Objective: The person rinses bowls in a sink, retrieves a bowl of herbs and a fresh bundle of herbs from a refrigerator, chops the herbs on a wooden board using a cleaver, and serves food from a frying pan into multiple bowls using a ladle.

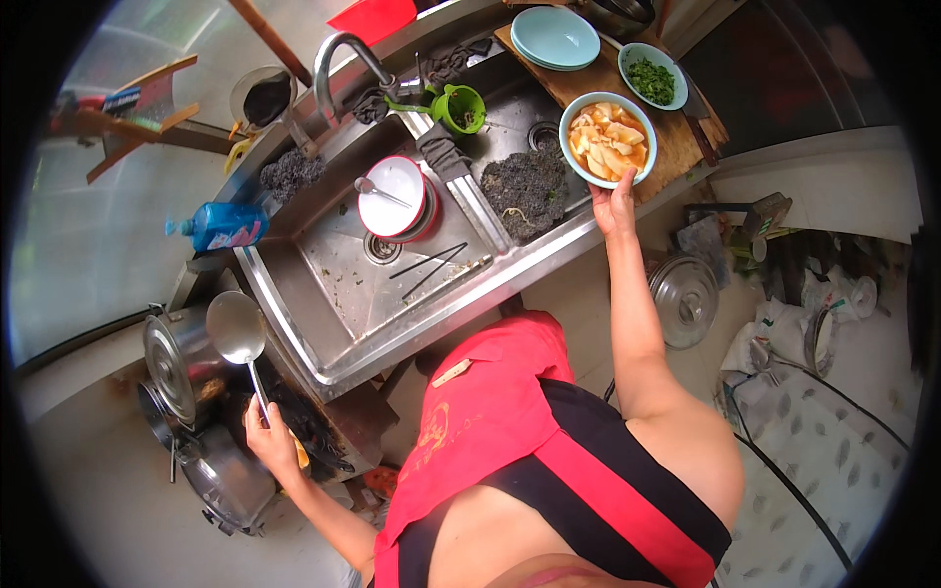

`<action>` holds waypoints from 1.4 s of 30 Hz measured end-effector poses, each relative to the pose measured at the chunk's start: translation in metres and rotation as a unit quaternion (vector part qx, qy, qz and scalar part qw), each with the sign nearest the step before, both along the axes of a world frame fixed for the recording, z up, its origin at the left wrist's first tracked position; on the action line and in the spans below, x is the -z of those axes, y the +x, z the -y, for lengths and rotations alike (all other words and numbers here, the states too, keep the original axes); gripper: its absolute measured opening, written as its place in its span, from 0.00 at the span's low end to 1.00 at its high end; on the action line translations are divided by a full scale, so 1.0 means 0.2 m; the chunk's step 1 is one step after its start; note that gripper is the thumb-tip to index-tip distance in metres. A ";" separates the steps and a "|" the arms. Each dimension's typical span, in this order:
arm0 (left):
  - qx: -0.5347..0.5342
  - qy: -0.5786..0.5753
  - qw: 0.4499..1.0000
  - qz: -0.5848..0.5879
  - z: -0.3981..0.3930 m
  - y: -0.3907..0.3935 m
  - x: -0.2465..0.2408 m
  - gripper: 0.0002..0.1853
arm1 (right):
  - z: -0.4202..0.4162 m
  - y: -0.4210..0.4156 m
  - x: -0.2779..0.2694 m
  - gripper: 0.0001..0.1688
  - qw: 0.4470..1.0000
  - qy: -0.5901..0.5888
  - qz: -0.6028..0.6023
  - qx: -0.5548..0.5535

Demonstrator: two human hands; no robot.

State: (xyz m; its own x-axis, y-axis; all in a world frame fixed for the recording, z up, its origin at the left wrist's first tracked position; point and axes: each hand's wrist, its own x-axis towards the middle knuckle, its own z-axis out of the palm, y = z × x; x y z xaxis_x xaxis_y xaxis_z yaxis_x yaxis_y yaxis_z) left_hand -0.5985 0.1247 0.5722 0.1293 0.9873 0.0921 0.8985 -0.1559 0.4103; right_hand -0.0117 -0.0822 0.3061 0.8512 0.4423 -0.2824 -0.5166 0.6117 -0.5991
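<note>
My left hand grips the handle of a metal ladle, its broad bowl raised beside the left end of the sink. At the right, my right hand holds the near rim of a pale blue bowl. Pale slices in reddish-brown sauce fill this bowl. It is over the edge of a wooden cutting board; whether it rests there I cannot tell. Chopped green herbs lie in a smaller blue bowl behind it. Stacked blue plates sit at the board's far end.
The double steel sink holds red-rimmed dishes, a spoon, black chopsticks and a green strainer cup. A faucet arches over it. A blue detergent bottle and lidded pots are at left. A cleaver lies on the board.
</note>
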 end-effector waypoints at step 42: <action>-0.094 -0.011 0.995 0.032 0.11 0.36 0.13 0.16 | -1.29 0.98 0.04 0.30 0.950 0.013 -0.279 -0.143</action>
State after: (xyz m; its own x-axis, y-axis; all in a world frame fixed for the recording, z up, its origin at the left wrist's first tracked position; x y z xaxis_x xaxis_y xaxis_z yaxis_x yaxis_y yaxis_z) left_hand -0.5256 0.1028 0.5461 -0.0633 0.9953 0.0729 0.8833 0.0219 0.4684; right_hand 0.1851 0.1762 0.2986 0.4176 0.6455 -0.6395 -0.8958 0.4103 -0.1707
